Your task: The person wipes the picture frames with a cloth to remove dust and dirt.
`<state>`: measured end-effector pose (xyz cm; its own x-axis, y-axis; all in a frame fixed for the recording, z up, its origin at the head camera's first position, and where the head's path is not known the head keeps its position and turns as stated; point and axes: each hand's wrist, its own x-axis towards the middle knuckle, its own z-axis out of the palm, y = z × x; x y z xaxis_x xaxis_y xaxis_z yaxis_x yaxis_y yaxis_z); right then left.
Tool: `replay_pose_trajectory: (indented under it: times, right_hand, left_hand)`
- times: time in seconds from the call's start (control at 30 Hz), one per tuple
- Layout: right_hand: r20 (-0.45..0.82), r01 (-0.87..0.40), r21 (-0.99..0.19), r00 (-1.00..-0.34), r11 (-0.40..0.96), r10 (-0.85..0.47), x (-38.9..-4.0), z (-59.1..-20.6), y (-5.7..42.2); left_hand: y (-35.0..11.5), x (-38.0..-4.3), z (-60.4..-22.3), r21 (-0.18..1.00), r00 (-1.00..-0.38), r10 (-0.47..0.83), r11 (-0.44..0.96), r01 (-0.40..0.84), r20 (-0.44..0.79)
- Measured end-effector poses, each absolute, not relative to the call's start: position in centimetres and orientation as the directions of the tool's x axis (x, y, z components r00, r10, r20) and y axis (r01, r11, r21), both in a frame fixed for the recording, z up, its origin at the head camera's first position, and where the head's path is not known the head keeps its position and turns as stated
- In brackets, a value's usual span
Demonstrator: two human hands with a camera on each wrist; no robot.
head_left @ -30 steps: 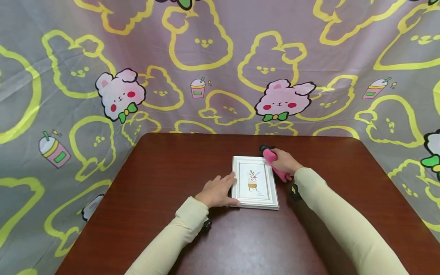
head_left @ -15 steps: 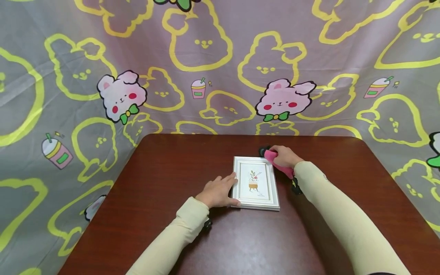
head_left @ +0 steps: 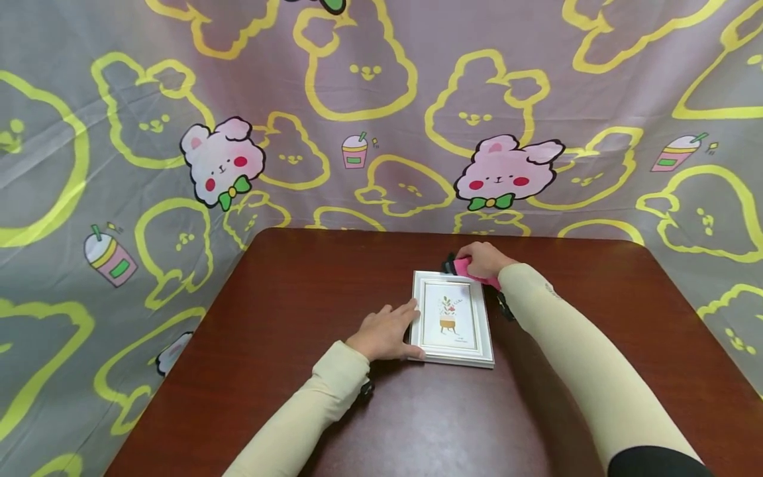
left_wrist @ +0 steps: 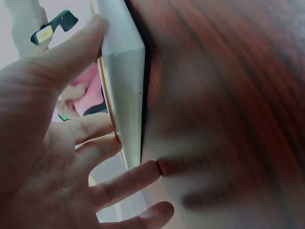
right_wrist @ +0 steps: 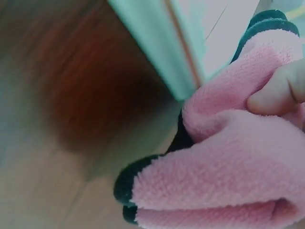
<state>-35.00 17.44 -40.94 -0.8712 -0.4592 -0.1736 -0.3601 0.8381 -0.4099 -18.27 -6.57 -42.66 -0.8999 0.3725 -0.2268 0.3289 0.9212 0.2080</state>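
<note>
A white picture frame (head_left: 487, 338) lies face up on the brown table, with a drawing of flowers in a pot on it. My left hand (head_left: 386, 333) rests along the frame's left side, fingers spread and fairly straight, thumb at the near left corner. In the left wrist view two fingertips touch the frame's edge, while the other two reach past it. My right hand (head_left: 485, 258) grips a folded pink cloth (right_wrist: 228, 176) with dark trim at the frame's far right corner. In the right wrist view, the fuzzy cloth presses around that corner; part of the hand is out of view.
The brown wooden table (head_left: 322, 285) extends around the frame on all sides. Behind it and at the sides hangs a patterned curtain (head_left: 405, 218) with yellow outlines and rabbit faces. Dark straps with small devices (head_left: 365, 389) sit at both wrists.
My right hand has slid the cloth from the frame's right side up and leftward around the far right corner. The left hand keeps its place on the frame. The head view has shifted slightly.
</note>
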Motion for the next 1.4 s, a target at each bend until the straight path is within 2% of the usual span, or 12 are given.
replay_pose_trajectory:
  times: [0.3, 0.43, 0.7, 0.9, 1.13, 1.4]
  right_hand:
    - [-0.154, -0.442, -0.394, -0.832, 0.806, -0.532, -34.3, -40.8, 12.6]
    - [-0.145, -0.463, -0.386, -0.824, 0.798, -0.548, -34.4, -41.2, 12.3]
    - [-0.178, -0.380, -0.388, -0.863, 0.840, -0.473, -34.9, -42.2, 16.9]
    - [-0.156, -0.321, -0.427, -0.895, 0.845, -0.419, -34.6, -42.8, 20.3]
    - [-0.191, -0.236, -0.497, -0.909, 0.835, -0.370, -33.2, -42.6, 21.8]
    - [-0.123, -0.140, -0.559, -0.961, 0.817, -0.248, -31.7, -43.1, 23.5]
  left_hand:
    - [-5.9, -18.2, -42.6, 0.196, -0.901, 0.382, 0.918, 0.345, -0.207]
    - [-5.7, -18.1, -42.8, 0.181, -0.905, 0.374, 0.923, 0.341, -0.203]
    - [-5.9, -18.1, -43.1, 0.153, -0.914, 0.345, 0.936, 0.318, -0.212]
    - [-5.9, -18.4, -43.0, 0.174, -0.914, 0.339, 0.936, 0.305, -0.222]
    - [-5.9, -18.9, -42.8, 0.176, -0.914, 0.339, 0.936, 0.304, -0.225]
    - [-5.5, -19.3, -42.5, 0.190, -0.909, 0.353, 0.930, 0.315, -0.220]
